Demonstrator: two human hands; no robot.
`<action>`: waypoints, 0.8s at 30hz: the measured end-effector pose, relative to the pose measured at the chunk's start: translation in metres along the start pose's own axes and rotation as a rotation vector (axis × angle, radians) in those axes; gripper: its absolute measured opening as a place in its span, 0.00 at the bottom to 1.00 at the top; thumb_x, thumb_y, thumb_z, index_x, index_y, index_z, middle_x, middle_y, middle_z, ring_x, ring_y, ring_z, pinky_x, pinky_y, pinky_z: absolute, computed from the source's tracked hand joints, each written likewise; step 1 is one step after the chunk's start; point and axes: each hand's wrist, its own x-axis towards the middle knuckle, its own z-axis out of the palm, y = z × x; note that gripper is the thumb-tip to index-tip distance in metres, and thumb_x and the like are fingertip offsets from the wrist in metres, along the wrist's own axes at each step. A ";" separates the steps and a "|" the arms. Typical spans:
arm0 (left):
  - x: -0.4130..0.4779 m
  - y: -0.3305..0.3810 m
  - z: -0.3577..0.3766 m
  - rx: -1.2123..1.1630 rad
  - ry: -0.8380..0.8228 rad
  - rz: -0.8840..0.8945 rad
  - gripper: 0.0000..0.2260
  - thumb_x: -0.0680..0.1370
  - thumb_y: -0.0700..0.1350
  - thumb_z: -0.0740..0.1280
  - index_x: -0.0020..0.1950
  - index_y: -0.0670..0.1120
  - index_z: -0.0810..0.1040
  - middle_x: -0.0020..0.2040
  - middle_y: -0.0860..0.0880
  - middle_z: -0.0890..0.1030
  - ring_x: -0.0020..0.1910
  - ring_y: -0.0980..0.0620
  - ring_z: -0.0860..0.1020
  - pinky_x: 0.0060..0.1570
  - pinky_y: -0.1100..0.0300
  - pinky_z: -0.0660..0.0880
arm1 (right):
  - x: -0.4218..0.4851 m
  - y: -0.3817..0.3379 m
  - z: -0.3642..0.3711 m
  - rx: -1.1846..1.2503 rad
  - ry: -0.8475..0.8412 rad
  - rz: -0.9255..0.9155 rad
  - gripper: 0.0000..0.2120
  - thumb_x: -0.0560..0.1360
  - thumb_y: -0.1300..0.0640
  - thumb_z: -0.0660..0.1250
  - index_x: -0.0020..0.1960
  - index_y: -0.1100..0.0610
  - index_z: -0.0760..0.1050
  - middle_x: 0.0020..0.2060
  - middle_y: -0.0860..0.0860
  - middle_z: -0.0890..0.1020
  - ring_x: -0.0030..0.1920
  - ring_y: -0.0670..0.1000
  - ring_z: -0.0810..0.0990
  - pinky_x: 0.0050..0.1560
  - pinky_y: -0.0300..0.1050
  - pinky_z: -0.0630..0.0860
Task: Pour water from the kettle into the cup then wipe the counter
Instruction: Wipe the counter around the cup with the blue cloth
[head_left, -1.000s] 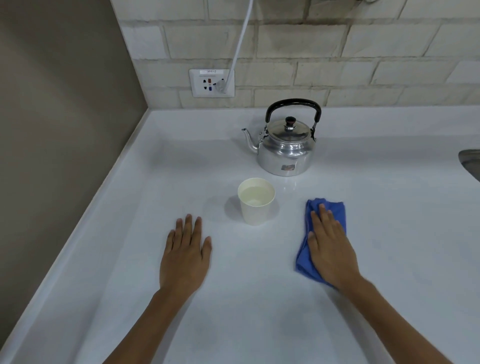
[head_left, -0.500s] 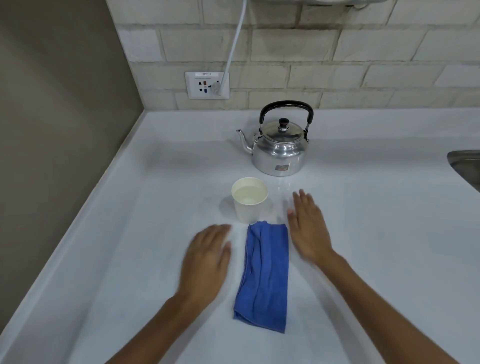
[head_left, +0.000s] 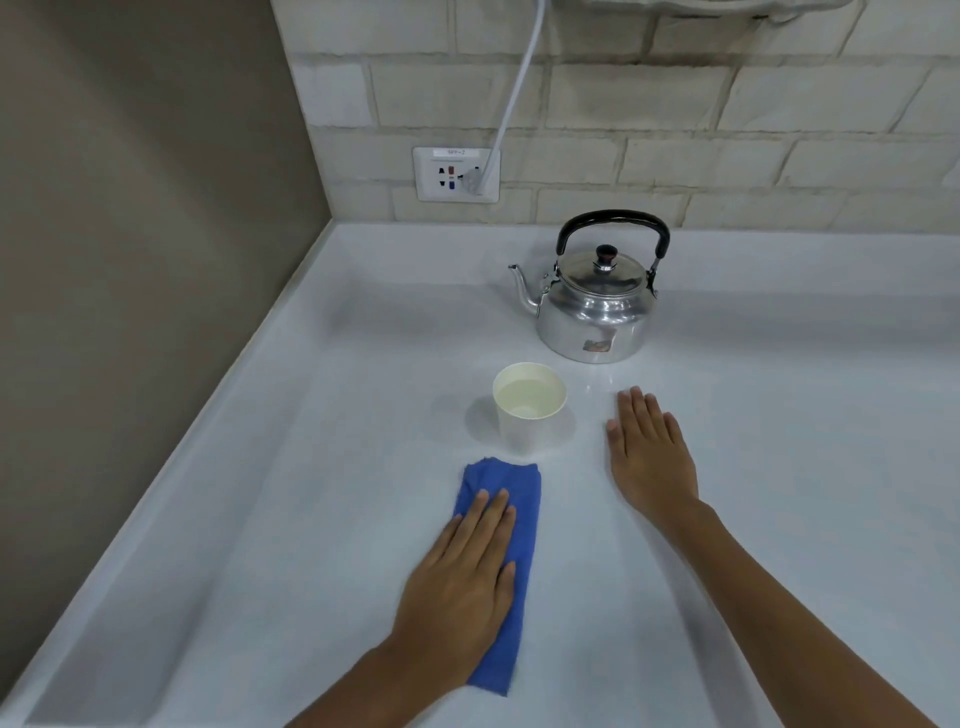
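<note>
A shiny metal kettle (head_left: 597, 312) with a black handle stands upright near the back of the white counter (head_left: 337, 405). In front of it stands a white paper cup (head_left: 529, 410) with water inside. A folded blue cloth (head_left: 522, 499) lies on the counter just in front of the cup. My left hand (head_left: 462, 587) lies flat on the cloth, fingers pressed on it. My right hand (head_left: 649, 452) rests flat on the bare counter to the right of the cup, holding nothing.
A brick wall runs along the back with a socket plate (head_left: 456, 174) and a white cable (head_left: 514, 93) plugged in. A brown wall (head_left: 130, 234) borders the counter on the left. The counter has a raised left edge.
The cloth passed from under my right hand to under my left. My left hand moved right onto the cloth; my right hand settled flat beside the cup.
</note>
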 end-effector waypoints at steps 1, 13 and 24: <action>-0.004 -0.017 -0.001 0.006 0.037 -0.028 0.25 0.81 0.48 0.41 0.64 0.41 0.73 0.65 0.46 0.74 0.64 0.48 0.72 0.69 0.58 0.50 | 0.000 0.000 0.001 -0.001 0.003 0.002 0.24 0.81 0.52 0.43 0.74 0.59 0.45 0.76 0.55 0.50 0.75 0.53 0.47 0.75 0.50 0.46; 0.110 -0.075 0.013 -0.144 0.108 -0.255 0.22 0.82 0.44 0.47 0.73 0.37 0.47 0.76 0.40 0.50 0.75 0.42 0.45 0.73 0.56 0.41 | 0.000 -0.003 0.005 -0.022 0.016 0.009 0.24 0.81 0.52 0.42 0.74 0.59 0.45 0.76 0.55 0.50 0.75 0.52 0.46 0.75 0.50 0.45; 0.129 -0.133 0.014 -0.192 0.162 -0.186 0.21 0.81 0.45 0.50 0.73 0.41 0.51 0.76 0.44 0.52 0.75 0.47 0.44 0.72 0.59 0.40 | 0.001 -0.003 0.007 -0.057 0.053 0.012 0.27 0.78 0.50 0.35 0.74 0.58 0.44 0.76 0.54 0.50 0.75 0.52 0.47 0.75 0.50 0.46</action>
